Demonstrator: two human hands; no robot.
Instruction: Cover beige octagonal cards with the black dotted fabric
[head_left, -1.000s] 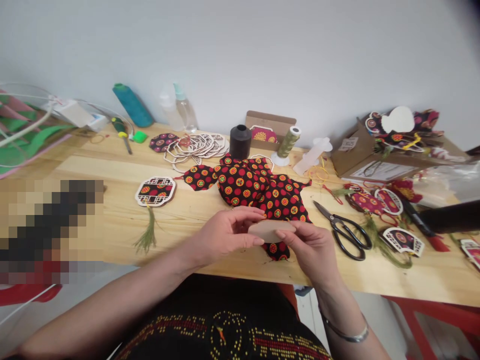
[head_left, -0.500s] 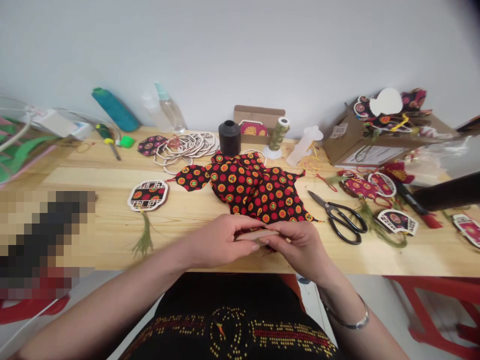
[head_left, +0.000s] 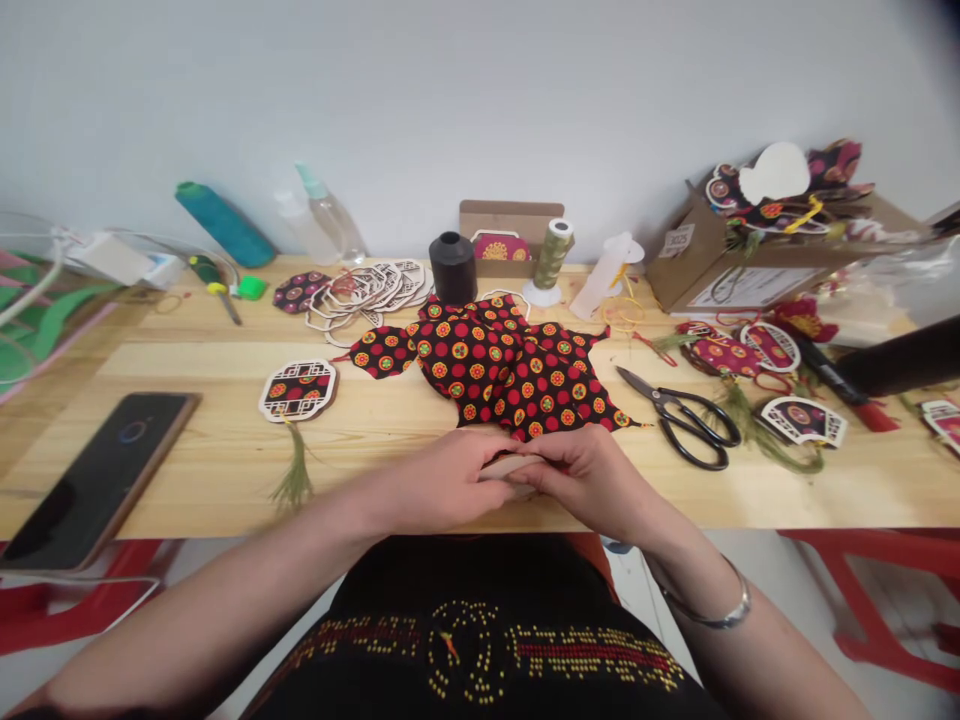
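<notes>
Between my left hand (head_left: 442,482) and my right hand (head_left: 596,482), a thin flat pale piece (head_left: 504,466) is pinched near the table's front edge. It is seen nearly edge-on, and my fingers hide most of it. Dark patterned fabric shows along its far side. Just beyond my hands lies a black cloth with red and yellow flower dots (head_left: 517,370), its corners drawn to points. Left of it rests an ornament with a white lattice frame (head_left: 300,390) and a green tassel (head_left: 294,475). Black-handled scissors (head_left: 686,420) lie to the right.
Behind the cloth stand a black thread cone (head_left: 454,270), a green thread spool (head_left: 553,258) and a white bottle (head_left: 604,280). Several lattice frames (head_left: 375,295) are piled at left. A phone (head_left: 94,480) lies front left. An overfilled cardboard box (head_left: 742,275) stands back right.
Both hands have shifted slightly on the pale piece, which they still hold. The view has moved a little. The phone, pixelated before, now shows clearly.
</notes>
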